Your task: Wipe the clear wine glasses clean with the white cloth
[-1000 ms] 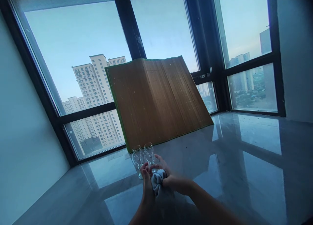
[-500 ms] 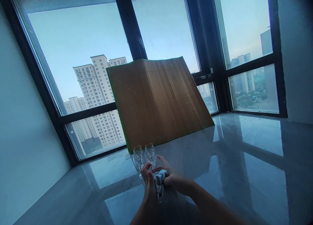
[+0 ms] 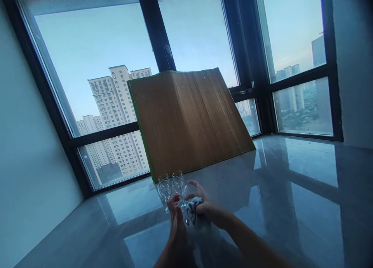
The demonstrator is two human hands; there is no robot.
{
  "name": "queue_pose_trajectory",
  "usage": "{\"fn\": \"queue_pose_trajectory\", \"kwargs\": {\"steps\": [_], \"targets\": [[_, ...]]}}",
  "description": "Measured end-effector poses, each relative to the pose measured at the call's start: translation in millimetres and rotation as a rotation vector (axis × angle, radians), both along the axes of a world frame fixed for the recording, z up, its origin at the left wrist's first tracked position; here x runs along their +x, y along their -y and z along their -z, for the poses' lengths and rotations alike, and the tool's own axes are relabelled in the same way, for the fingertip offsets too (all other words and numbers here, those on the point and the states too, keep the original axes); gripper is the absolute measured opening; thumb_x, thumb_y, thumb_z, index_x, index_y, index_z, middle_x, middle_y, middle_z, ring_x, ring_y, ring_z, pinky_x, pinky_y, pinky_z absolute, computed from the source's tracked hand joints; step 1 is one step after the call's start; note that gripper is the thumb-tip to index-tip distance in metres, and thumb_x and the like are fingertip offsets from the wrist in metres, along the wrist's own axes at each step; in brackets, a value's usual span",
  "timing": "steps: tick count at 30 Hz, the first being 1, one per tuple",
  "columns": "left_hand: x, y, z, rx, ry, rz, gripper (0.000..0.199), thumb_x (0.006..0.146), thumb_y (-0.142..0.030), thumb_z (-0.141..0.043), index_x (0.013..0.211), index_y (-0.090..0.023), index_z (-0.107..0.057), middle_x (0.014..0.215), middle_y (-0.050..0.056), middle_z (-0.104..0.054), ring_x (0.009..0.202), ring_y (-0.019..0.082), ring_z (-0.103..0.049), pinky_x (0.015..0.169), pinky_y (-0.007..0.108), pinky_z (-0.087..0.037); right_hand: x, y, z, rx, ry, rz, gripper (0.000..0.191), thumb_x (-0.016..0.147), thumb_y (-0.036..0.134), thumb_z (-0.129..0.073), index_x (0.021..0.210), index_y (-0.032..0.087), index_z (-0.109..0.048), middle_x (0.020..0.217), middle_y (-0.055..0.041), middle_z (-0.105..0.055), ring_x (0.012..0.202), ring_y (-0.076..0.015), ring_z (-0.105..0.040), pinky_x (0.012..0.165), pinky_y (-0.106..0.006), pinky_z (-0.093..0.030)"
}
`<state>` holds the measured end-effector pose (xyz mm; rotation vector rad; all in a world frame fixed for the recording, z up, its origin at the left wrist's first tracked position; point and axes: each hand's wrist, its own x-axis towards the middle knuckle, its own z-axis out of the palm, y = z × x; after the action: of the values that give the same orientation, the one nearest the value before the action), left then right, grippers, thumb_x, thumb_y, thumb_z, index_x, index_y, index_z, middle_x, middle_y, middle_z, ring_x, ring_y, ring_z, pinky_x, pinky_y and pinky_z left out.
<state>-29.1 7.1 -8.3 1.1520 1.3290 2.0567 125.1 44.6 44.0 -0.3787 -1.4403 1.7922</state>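
Observation:
My right hand [image 3: 202, 202] is closed on a crumpled grey-white cloth [image 3: 193, 210], with its upper fingers curved forward. Just left of it, my left hand [image 3: 175, 211] has its fingers curled and its thumb raised, around a clear wine glass [image 3: 187, 222]. Only a small shiny part of this glass shows below the cloth; the hands and cloth hide most of the rest. Beyond my left hand, several clear stemmed glasses stand close together on the glossy surface, among them a left one [image 3: 163, 185] and a right one [image 3: 177, 182].
A brown folding mat or board [image 3: 192, 120] with green edging leans against the window behind the glasses. Dark window frames [image 3: 247, 50] enclose the corner, with tall buildings outside. The grey polished surface [image 3: 262, 229] reflects the windows. A pale wall [image 3: 35, 143] rises at left.
The cloth and my right hand have shifted slightly right and turned a little. The shiny part of the glass beneath the cloth sits higher now. The standing glasses stay in place.

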Motion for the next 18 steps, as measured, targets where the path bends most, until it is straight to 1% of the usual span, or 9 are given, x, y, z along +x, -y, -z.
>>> {"fn": "queue_pose_trajectory", "kwargs": {"steps": [2,3,4,6,8,9,11,13,18], "targets": [[-6.9,-7.0,0.4,0.001,-0.005,-0.079,0.079,0.061,-0.094,-0.056,0.101,-0.026,-0.056,0.102,0.007,-0.056,0.096,0.023,-0.058,0.08,0.035,-0.055,6.1,-9.1,-4.4,0.006,-0.029,0.114,0.099,0.045,0.014,-0.053,0.141,0.026,-0.033,0.102,-0.0023,-0.062,0.07,-0.0159,-0.059,0.06,-0.025,-0.043],[-9.7,-10.9,0.1,-0.018,0.015,-0.104,0.074,0.064,-0.09,-0.059,0.1,-0.026,-0.053,0.097,0.005,-0.055,0.085,0.02,-0.058,0.072,0.033,-0.055,9.3,-15.1,-5.4,0.017,-0.024,0.202,0.097,0.045,0.015,-0.053,0.14,0.027,-0.033,0.101,-0.0025,-0.061,0.07,-0.0167,-0.059,0.059,-0.026,-0.044],[-12.1,-14.6,-0.5,-0.06,0.052,-0.105,0.067,0.068,-0.083,-0.063,0.101,-0.026,-0.05,0.095,0.003,-0.054,0.077,0.018,-0.058,0.063,0.031,-0.054,12.4,-22.1,-5.1,0.036,0.001,0.3,0.097,0.046,0.016,-0.053,0.14,0.027,-0.033,0.102,-0.0028,-0.06,0.07,-0.0173,-0.059,0.059,-0.027,-0.045],[-15.7,-20.6,-2.8,-0.16,0.167,-0.092,0.051,0.076,-0.064,-0.068,0.103,-0.028,-0.042,0.096,0.0,-0.053,0.064,0.013,-0.058,0.049,0.026,-0.048,17.4,-36.9,-0.5,0.08,0.074,0.548,0.094,0.048,0.017,-0.054,0.139,0.029,-0.036,0.104,-0.0029,-0.058,0.073,-0.0178,-0.06,0.062,-0.028,-0.047],[-17.9,-23.7,-6.3,-0.241,0.285,-0.054,0.043,0.08,-0.048,-0.068,0.104,-0.029,-0.037,0.099,-0.001,-0.054,0.056,0.012,-0.06,0.042,0.023,-0.044,20.5,-50.4,8.5,0.064,0.157,0.719,0.09,0.051,0.018,-0.053,0.138,0.031,-0.037,0.104,-0.0033,-0.057,0.072,-0.0182,-0.06,0.061,-0.029,-0.047],[-18.6,-23.9,-8.4,-0.266,0.328,-0.024,0.041,0.081,-0.043,-0.067,0.104,-0.03,-0.035,0.1,-0.001,-0.055,0.054,0.012,-0.062,0.04,0.023,-0.044,21.5,-55.7,13.5,0.06,0.185,0.777,0.088,0.053,0.018,-0.054,0.139,0.031,-0.037,0.103,-0.0036,-0.057,0.072,-0.0182,-0.06,0.061,-0.029,-0.047],[-19.2,-22.1,-12.3,-0.303,0.38,0.033,0.04,0.081,-0.038,-0.067,0.103,-0.029,-0.034,0.1,-0.001,-0.056,0.053,0.014,-0.065,0.038,0.023,-0.044,22.9,-62.8,22.3,0.083,0.226,0.845,0.086,0.056,0.016,-0.055,0.14,0.029,-0.038,0.101,-0.0041,-0.057,0.071,-0.018,-0.06,0.061,-0.029,-0.047],[-19.1,-18.3,-14.8,-0.31,0.396,0.09,0.041,0.081,-0.039,-0.068,0.105,-0.029,-0.035,0.101,0.0,-0.058,0.056,0.016,-0.068,0.038,0.022,-0.045,23.9,-65.5,27.5,0.117,0.252,0.867,0.087,0.058,0.014,-0.056,0.142,0.028,-0.038,0.102,-0.0045,-0.058,0.071,-0.0171,-0.06,0.061,-0.028,-0.047],[-20.0,-11.4,-12.4,-0.258,0.405,0.244,0.05,0.077,-0.045,-0.074,0.108,-0.029,-0.037,0.12,0.008,-0.061,0.073,0.022,-0.075,0.042,0.023,-0.048,23.9,-63.3,24.7,0.138,0.343,0.865,0.088,0.063,0.014,-0.055,0.148,0.027,-0.035,0.11,-0.0073,-0.06,0.074,-0.0163,-0.063,0.061,-0.025,-0.047]]}}
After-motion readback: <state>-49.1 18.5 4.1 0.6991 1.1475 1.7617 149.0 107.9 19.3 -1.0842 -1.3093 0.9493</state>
